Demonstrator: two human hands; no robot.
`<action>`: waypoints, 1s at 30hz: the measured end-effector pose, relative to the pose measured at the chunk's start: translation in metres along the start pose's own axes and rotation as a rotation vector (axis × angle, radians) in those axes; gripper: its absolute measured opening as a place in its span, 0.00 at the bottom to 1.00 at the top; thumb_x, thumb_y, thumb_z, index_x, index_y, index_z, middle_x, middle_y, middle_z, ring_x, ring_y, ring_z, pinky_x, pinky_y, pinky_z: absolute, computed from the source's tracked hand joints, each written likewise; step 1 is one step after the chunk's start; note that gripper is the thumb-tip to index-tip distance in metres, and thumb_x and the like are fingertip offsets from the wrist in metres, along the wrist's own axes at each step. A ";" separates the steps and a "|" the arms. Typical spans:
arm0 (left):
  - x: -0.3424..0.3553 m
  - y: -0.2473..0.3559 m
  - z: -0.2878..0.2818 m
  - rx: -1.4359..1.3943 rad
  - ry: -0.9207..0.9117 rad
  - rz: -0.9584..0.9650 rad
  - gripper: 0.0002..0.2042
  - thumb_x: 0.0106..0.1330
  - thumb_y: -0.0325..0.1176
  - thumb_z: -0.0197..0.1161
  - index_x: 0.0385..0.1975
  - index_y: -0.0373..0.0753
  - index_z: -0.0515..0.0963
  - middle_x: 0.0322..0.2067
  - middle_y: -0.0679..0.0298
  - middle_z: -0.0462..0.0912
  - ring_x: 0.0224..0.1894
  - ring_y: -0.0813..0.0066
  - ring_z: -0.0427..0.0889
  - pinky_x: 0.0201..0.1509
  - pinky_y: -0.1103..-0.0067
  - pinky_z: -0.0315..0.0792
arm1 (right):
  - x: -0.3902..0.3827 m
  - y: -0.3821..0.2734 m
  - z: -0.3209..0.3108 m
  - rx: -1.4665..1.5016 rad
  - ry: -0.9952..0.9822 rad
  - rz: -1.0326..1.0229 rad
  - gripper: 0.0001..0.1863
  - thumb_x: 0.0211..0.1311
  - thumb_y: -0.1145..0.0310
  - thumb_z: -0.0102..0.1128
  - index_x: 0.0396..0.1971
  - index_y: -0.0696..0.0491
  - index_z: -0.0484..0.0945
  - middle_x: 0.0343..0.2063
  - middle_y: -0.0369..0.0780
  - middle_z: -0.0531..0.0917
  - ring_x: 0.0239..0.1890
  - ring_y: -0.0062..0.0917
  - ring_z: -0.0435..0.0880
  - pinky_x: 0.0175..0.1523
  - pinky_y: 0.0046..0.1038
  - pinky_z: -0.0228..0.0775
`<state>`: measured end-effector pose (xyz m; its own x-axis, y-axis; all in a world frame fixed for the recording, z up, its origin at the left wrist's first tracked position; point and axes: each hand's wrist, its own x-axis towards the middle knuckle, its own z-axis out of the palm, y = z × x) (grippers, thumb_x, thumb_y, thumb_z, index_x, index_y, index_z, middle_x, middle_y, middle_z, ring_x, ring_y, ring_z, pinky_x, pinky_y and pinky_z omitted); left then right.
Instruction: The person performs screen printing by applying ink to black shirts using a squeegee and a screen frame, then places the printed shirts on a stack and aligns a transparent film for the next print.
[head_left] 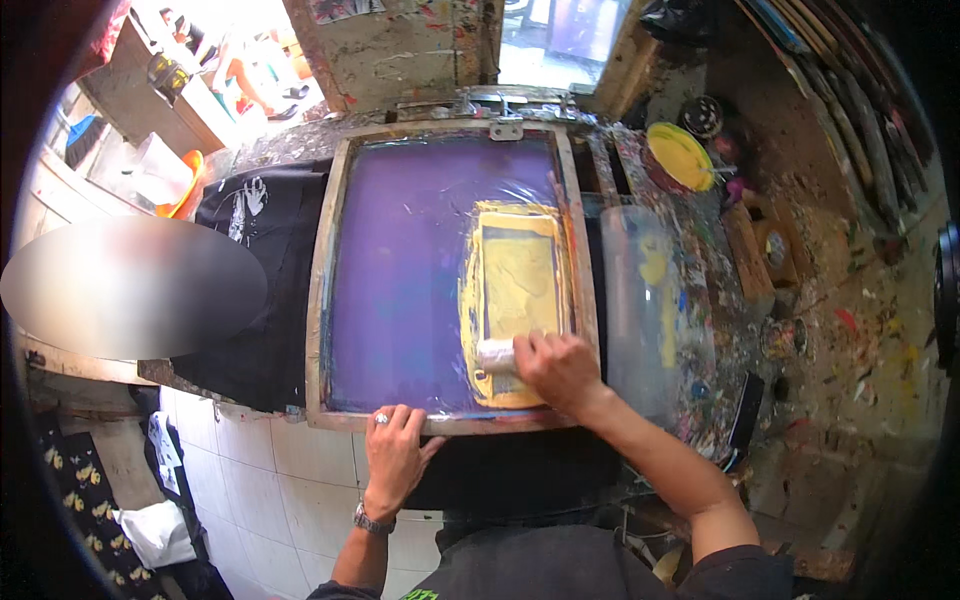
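Squeegee point(497, 356) sticking out left of right hand point(555, 370), fingers closing around its pale handle; lower edge hiding from view. Yellow ink point(520, 275) lying on purple mesh point(395, 250) just beyond those fingers. Left hand point(397, 440) resting on wooden screen frame's point(322, 270) near rail, fingers bending slightly; can't tell if gripping. Ink tub point(664, 177) standing well beyond right fingers.

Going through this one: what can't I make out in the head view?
Head view:
Pale tool: its right end is hidden by the right hand.
Whatever lies under the purple mesh: covered by it.
Whatever is behind the blurred oval at left: masked by the blur.
Black object at far right: cut off by the picture's edge.
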<state>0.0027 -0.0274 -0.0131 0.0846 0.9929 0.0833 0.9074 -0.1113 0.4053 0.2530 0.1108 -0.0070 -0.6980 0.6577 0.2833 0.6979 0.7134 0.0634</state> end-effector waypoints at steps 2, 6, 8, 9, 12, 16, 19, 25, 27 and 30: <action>0.003 0.004 -0.003 0.011 -0.030 0.009 0.19 0.49 0.36 0.80 0.36 0.38 0.79 0.36 0.60 0.79 0.45 0.57 0.77 0.53 0.64 0.69 | -0.030 -0.021 -0.006 0.010 0.000 0.008 0.07 0.61 0.65 0.60 0.27 0.50 0.73 0.21 0.36 0.76 0.24 0.27 0.83 0.27 0.29 0.73; 0.011 0.008 -0.007 0.071 0.015 0.054 0.19 0.53 0.43 0.78 0.36 0.39 0.79 0.36 0.60 0.79 0.45 0.59 0.78 0.52 0.65 0.69 | -0.048 -0.036 -0.015 0.035 -0.044 0.106 0.16 0.61 0.51 0.65 0.32 0.50 0.77 0.26 0.37 0.79 0.31 0.29 0.84 0.42 0.36 0.74; 0.011 0.007 -0.009 0.100 0.058 0.077 0.19 0.53 0.44 0.78 0.35 0.39 0.79 0.35 0.60 0.79 0.44 0.59 0.78 0.51 0.66 0.69 | -0.044 -0.040 -0.029 0.162 -0.102 0.175 0.22 0.60 0.45 0.67 0.35 0.50 0.79 0.30 0.38 0.81 0.37 0.30 0.84 0.53 0.43 0.71; 0.009 0.004 -0.016 0.117 0.054 0.081 0.19 0.53 0.45 0.78 0.35 0.39 0.79 0.35 0.61 0.79 0.44 0.59 0.78 0.51 0.66 0.69 | -0.041 -0.046 -0.038 0.128 0.018 0.220 0.22 0.59 0.45 0.68 0.35 0.50 0.79 0.30 0.37 0.80 0.37 0.30 0.83 0.55 0.45 0.69; 0.012 0.002 -0.044 0.121 0.059 0.107 0.20 0.53 0.48 0.78 0.35 0.39 0.80 0.34 0.61 0.80 0.43 0.60 0.79 0.53 0.66 0.69 | -0.029 -0.056 -0.068 0.034 0.316 0.309 0.24 0.57 0.43 0.71 0.35 0.50 0.79 0.31 0.36 0.78 0.40 0.30 0.80 0.61 0.51 0.62; 0.044 0.023 -0.110 0.079 0.126 0.152 0.22 0.52 0.50 0.77 0.37 0.41 0.82 0.35 0.63 0.80 0.42 0.59 0.78 0.55 0.64 0.70 | -0.014 -0.029 -0.111 -0.083 0.533 0.264 0.30 0.54 0.35 0.70 0.33 0.50 0.76 0.34 0.37 0.76 0.41 0.32 0.75 0.58 0.49 0.61; 0.068 0.064 -0.107 0.082 1.029 0.251 0.11 0.58 0.36 0.75 0.36 0.39 0.82 0.39 0.60 0.82 0.49 0.57 0.79 0.59 0.58 0.70 | 0.052 0.011 -0.175 -0.143 0.714 0.107 0.31 0.57 0.34 0.69 0.31 0.50 0.75 0.29 0.38 0.74 0.33 0.34 0.75 0.47 0.40 0.65; 0.056 0.147 0.050 -0.376 0.125 0.333 0.26 0.68 0.45 0.69 0.61 0.38 0.77 0.56 0.48 0.80 0.65 0.44 0.74 0.70 0.54 0.64 | 0.178 0.061 -0.309 -0.027 0.253 0.324 0.32 0.68 0.37 0.57 0.50 0.52 0.86 0.41 0.49 0.86 0.42 0.43 0.86 0.53 0.40 0.75; 0.064 0.155 0.069 -0.645 -0.098 0.501 0.28 0.70 0.47 0.66 0.65 0.40 0.74 0.61 0.50 0.78 0.69 0.45 0.71 0.72 0.53 0.61 | 0.198 0.072 -0.351 -0.177 0.035 0.391 0.32 0.70 0.39 0.56 0.51 0.55 0.87 0.48 0.52 0.87 0.46 0.42 0.87 0.55 0.37 0.76; 0.136 0.093 0.034 -0.584 -0.035 0.249 0.17 0.65 0.28 0.63 0.54 0.40 0.80 0.48 0.54 0.84 0.53 0.51 0.81 0.58 0.61 0.74 | 0.223 0.112 -0.312 -0.357 0.198 0.236 0.34 0.68 0.35 0.56 0.49 0.55 0.88 0.47 0.55 0.87 0.45 0.44 0.87 0.54 0.37 0.77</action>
<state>0.1127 0.0990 0.0049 0.2860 0.9342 0.2133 0.4858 -0.3332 0.8081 0.2257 0.2624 0.3624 -0.4938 0.7081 0.5047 0.8696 0.3994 0.2905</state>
